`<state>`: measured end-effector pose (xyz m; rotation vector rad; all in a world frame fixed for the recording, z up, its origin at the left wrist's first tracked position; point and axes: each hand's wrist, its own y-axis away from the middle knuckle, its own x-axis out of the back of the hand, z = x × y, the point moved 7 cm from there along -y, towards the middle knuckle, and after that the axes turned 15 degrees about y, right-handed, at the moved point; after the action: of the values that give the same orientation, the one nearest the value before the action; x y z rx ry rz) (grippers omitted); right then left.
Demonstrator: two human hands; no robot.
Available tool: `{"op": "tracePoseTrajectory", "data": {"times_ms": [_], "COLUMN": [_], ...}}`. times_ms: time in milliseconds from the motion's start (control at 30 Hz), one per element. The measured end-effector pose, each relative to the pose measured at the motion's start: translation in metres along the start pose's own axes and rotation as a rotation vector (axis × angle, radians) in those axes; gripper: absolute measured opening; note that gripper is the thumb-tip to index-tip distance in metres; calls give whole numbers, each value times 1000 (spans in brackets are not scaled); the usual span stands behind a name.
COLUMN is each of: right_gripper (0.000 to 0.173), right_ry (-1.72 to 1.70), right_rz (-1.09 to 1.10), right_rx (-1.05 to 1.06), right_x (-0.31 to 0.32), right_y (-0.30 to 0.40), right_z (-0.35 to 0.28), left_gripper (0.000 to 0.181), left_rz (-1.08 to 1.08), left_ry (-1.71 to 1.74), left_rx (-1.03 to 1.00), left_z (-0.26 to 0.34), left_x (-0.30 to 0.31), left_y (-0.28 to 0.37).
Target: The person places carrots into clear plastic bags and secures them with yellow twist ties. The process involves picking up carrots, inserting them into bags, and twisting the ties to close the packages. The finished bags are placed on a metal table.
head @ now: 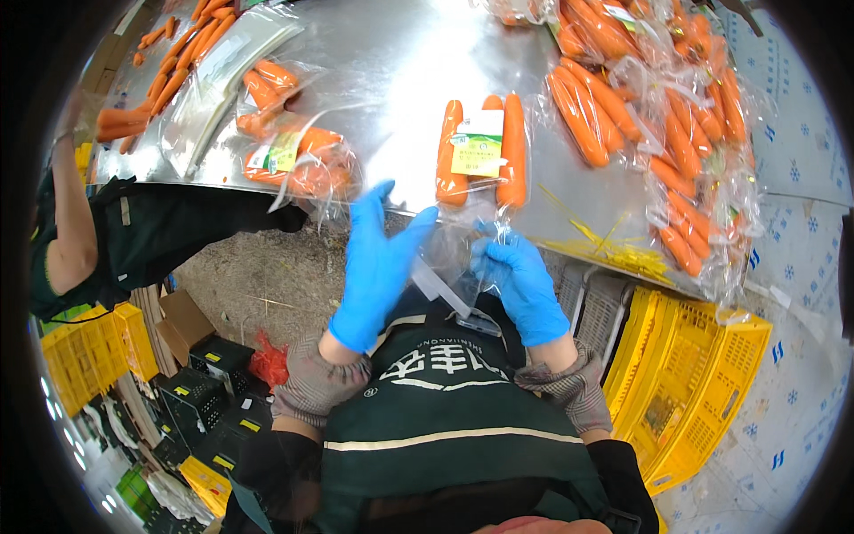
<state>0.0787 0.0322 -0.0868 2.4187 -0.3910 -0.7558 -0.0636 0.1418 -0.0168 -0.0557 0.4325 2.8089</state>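
Observation:
A clear plastic bag of carrots (512, 150) with a green, white and yellow label (478, 143) lies flat on the steel table, its neck hanging over the near edge. My right hand (517, 280), in a blue glove, has its fingers closed on the gathered bag neck. Beside it on the left, my left hand (380, 267), also blue-gloved, is spread with thumb and fingers apart, and nothing shows in its grasp. Just beyond that hand, to the left, rests another labelled bag of carrots (320, 163).
Bagged carrots (680, 127) are heaped at the right, near yellow twist ties (607, 253). Flat clear bags (233, 73) and loose carrots (177, 67) occupy the left. A co-worker's arm (70, 227) is at far left. Yellow crates (694, 387) stand below the table's right side.

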Motion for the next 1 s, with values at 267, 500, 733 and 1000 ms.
{"op": "tracePoseTrajectory", "data": {"times_ms": [267,500,733,1000], "right_gripper": [42,24,23,14], "right_ry": [1048,244,492,1982], "right_rz": [647,375,-64,292], "right_rx": [520,128,-69,847], "right_x": [-10,30,26,72], "right_y": [66,47,48,-44], "right_z": [-15,22,-21,-109], "left_gripper": [30,35,58,29], "left_rz": [-214,-391,-847,-624], "left_ry": [166,55,1214,1147], "left_rx": [346,687,897,862], "left_z": [-65,-80,-86,-67], "left_x": [-39,-30,-112,-125], "left_y": [49,44,38,31]}}
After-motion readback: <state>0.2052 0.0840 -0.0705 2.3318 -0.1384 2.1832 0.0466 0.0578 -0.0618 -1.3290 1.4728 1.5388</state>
